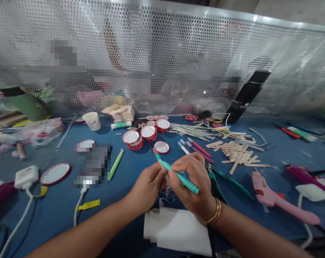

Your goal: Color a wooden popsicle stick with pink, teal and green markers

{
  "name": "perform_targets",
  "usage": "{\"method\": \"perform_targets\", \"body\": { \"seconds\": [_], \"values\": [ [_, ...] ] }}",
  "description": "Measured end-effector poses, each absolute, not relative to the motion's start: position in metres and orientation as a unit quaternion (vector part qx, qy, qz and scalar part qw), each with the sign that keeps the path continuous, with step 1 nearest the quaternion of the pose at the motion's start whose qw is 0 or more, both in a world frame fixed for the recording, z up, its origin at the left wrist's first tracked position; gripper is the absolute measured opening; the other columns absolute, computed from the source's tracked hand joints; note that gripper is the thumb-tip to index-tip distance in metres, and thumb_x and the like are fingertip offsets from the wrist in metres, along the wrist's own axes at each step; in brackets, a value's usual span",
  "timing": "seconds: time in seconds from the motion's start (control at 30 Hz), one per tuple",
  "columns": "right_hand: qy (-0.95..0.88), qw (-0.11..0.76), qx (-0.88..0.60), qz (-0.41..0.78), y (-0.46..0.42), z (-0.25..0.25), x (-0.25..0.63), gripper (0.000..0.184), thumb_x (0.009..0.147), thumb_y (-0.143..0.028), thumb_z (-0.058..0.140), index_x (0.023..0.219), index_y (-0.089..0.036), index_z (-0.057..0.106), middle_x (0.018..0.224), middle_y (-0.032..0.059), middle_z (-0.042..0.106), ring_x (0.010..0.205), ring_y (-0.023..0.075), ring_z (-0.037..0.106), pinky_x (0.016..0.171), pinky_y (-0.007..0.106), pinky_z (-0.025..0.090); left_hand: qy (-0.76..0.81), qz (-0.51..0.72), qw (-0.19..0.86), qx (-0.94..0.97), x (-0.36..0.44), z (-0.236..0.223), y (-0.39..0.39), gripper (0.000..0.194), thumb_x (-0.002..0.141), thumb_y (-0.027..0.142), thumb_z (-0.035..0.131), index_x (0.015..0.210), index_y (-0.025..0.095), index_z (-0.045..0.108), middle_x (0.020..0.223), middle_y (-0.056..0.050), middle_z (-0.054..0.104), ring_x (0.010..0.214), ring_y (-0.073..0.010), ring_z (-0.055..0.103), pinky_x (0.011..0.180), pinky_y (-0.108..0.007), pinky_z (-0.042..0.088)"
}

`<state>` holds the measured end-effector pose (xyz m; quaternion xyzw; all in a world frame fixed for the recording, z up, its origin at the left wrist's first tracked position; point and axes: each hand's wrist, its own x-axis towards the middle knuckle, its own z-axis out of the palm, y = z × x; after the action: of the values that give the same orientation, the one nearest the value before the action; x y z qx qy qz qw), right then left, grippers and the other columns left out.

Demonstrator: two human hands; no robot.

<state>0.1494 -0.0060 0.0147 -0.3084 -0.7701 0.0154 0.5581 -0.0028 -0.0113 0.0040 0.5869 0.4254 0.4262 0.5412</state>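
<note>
My left hand (148, 186) pinches a flat wooden craft stick; its upper end (155, 152) is coloured red, with green below. In my right hand (193, 177) is a teal marker (188, 182), gripped like a pen, its tip at the green part of the stick. My fingers cover the stick's lower part. Just beyond my hands lie a white disc with a red rim (161, 147) and several coloured markers (198, 147). Beneath my hands are thin tangled threads (168, 195) and a white paper pad (182, 229).
Loose craft sticks (239, 154) lie right, near green-handled pliers (233, 182) and a pink glue gun (279, 200). Stacked red-rimmed discs (149, 132), a paper cup (92, 121) and a lime marker (115, 165) stand or lie left of centre. A perforated metal screen (162, 46) borders the back.
</note>
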Motion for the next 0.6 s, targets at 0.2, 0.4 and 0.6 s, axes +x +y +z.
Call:
{"method": "perform_targets", "body": {
  "seconds": [0.2,0.4,0.6],
  "values": [
    [-0.773,0.551,-0.313,0.014,-0.0035,0.0133,0.1498,0.012,0.084,-0.014,0.063,0.085,-0.022,0.055,0.075,-0.0021,0.067,0.071,0.0155,0.062,0.083,0.042,0.039,0.420,0.422,0.539,0.595,-0.0025,0.0028,-0.0113,0.036,0.095,0.049,0.046,0.079,0.018,0.051,0.065,0.005,0.040,0.059,-0.0101,0.034,0.054,-0.023,0.028],
    [-0.758,0.559,-0.337,-0.006,-0.0003,0.0123,0.1525,0.013,0.084,-0.013,0.064,0.084,-0.022,0.055,0.075,-0.0021,0.065,0.071,0.0153,0.060,0.083,0.042,0.039,0.428,0.424,0.515,0.610,-0.0016,0.0082,-0.0119,0.034,0.097,0.045,0.044,0.075,0.019,0.047,0.061,0.006,0.039,0.056,-0.0099,0.034,0.053,-0.023,0.028],
    [-0.771,0.552,-0.317,0.019,-0.0042,0.0140,0.1500,0.012,0.084,-0.014,0.064,0.086,-0.022,0.056,0.077,-0.0018,0.067,0.072,0.0153,0.062,0.083,0.041,0.039,0.423,0.418,0.530,0.604,-0.0017,0.0077,-0.0125,0.036,0.096,0.047,0.044,0.075,0.018,0.049,0.063,0.005,0.039,0.057,-0.0098,0.033,0.052,-0.023,0.027]
  ]
}}
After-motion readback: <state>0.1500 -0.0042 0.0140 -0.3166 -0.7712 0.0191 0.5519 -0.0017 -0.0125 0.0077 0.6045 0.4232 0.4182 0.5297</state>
